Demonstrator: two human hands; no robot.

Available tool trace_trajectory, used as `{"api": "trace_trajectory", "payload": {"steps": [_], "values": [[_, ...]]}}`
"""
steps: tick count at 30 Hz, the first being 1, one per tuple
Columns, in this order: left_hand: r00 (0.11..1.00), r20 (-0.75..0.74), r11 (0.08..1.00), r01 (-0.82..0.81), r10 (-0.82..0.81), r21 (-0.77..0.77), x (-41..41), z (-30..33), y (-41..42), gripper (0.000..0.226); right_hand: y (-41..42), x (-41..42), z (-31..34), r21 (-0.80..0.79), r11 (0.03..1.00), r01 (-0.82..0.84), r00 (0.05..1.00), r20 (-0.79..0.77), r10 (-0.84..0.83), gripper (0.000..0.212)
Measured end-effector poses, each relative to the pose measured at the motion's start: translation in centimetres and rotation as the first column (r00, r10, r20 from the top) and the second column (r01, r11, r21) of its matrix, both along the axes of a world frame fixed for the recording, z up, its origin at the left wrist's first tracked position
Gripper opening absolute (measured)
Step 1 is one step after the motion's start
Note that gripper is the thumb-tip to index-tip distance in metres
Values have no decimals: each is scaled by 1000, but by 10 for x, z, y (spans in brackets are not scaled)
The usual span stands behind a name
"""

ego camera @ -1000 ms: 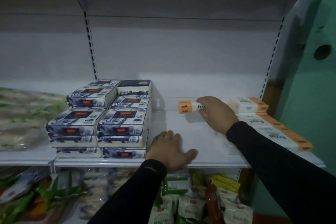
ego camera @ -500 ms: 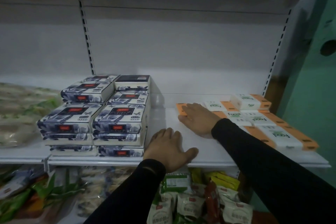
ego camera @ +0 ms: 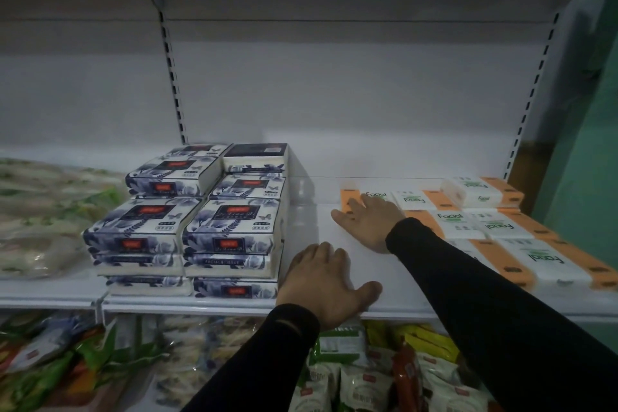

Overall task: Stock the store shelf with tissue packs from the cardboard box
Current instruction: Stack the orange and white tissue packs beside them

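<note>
Both hands flat | L (ego camera: 322, 281) shelf (ego camera: 401, 281) | R (ego camera: 371, 224) orange pack (ego camera: 347, 201)

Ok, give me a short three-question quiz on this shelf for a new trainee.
1. True or false: the right hand lies flat on an orange and white pack.
2. Multiple choice: the left hand rests on A) the blue packs, B) the bare shelf, C) a snack bag.
3. Fill in: the blue packs are stacked on the ___ side of the shelf.

Key: 1 true; 2 B; 3 left.
</note>
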State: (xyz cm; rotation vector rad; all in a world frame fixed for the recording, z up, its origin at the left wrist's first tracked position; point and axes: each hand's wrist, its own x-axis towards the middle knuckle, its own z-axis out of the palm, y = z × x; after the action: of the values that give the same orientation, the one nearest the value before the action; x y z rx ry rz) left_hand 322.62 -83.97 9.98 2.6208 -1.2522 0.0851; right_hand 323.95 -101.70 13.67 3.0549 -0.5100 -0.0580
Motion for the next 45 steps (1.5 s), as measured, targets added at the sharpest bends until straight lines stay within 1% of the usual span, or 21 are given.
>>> {"api": "trace_trajectory", "payload": {"steps": [2, 5, 6, 8, 12, 14, 15, 17, 20, 22, 24, 26, 28, 31, 34, 37, 38, 40, 41, 43, 45], "values": [[1000, -6, 1000, -3, 3, -1, 1, -1, 0, 69, 2, -9, 5, -5, 1000, -22, 1000, 7, 22, 114], [1000, 0, 1000, -10, 10, 0, 1, -1, 0, 71, 9, -32, 17, 63, 998, 4, 994, 107, -10, 83], [1000, -1, 1000, -11, 11, 1, 1, -1, 0, 72, 11, -41, 20, 70, 998, -8, 989, 146, -3, 79], [1000, -13, 1000, -14, 14, 6, -1, 3, 1, 77, 15, -65, 29, 88, 995, -46, 982, 184, 30, 79], [999, -37, 999, -22, 23, 39, -13, 14, 7, 76, 33, -133, 42, 118, 988, -103, 963, 260, 69, 77], [999, -34, 999, -18, 20, 50, -25, 21, 12, 64, 47, -170, 45, 112, 986, -126, 953, 290, 89, 75], [999, -48, 1000, -10, 12, 28, -33, 24, 16, 55, 54, -188, 46, 107, 985, -136, 952, 290, 100, 74], [996, -82, 996, 24, -31, -85, -54, 28, 29, 43, 67, -215, 43, 104, 984, -144, 951, 288, 109, 74], [990, -114, 976, 62, -87, -211, -86, 25, 69, 43, 86, -243, 27, 143, 978, -150, 942, 321, 98, 76], [976, -177, 963, 81, -129, -256, -105, 14, 102, 45, 102, -258, 8, 208, 962, -178, 931, 351, 96, 69], [964, -221, 959, 82, -145, -271, -122, -8, 133, 40, 118, -268, -19, 277, 941, -194, 934, 346, 91, 60], [961, -256, 977, 52, -106, -208, -132, -42, 160, 38, 135, -272, -56, 315, 927, -205, 944, 313, 102, 56], [935, -352, 995, 3, -38, -100, -138, -82, 185, 37, 153, -273, -97, 374, 904, -204, 959, 261, 109, 52], [872, -487, 996, -4, 48, 92, -142, -140, 215, 43, 181, -275, -161, 512, 849, -127, 992, 52, 117, 49], [779, -606, 967, -1, 161, 255, -141, -204, 232, 40, 198, -270, -226, 600, 798, -54, 980, -120, 156, 45], [737, -641, 955, -20, 215, 297, -140, -252, 230, 51, 204, -264, -282, 634, 763, 126, 952, -293, 86, 48], [716, -658, 949, -21, 234, 314, -139, -265, 226, 49, 204, -262, -301, 651, 740, 172, 943, -325, 66, 43], [667, -695, 921, 36, 266, 387, -140, -300, 214, 49, 202, -262, -340, 642, 718, 269, 923, -384, -2, 24], [642, -710, 906, 55, 289, 419, -138, -322, 206, 54, 200, -261, -362, 635, 693, 341, 902, -430, -49, 25], [571, -755, 891, 86, 323, 446, -137, -360, 196, 61, 198, -260, -397, 630, 600, 493, 836, -534, -126, 27], [510, -789, 887, 99, 343, 450, -135, -392, 182, 61, 194, -259, -430, 594, 495, 634, 758, -603, -248, 40]]}}
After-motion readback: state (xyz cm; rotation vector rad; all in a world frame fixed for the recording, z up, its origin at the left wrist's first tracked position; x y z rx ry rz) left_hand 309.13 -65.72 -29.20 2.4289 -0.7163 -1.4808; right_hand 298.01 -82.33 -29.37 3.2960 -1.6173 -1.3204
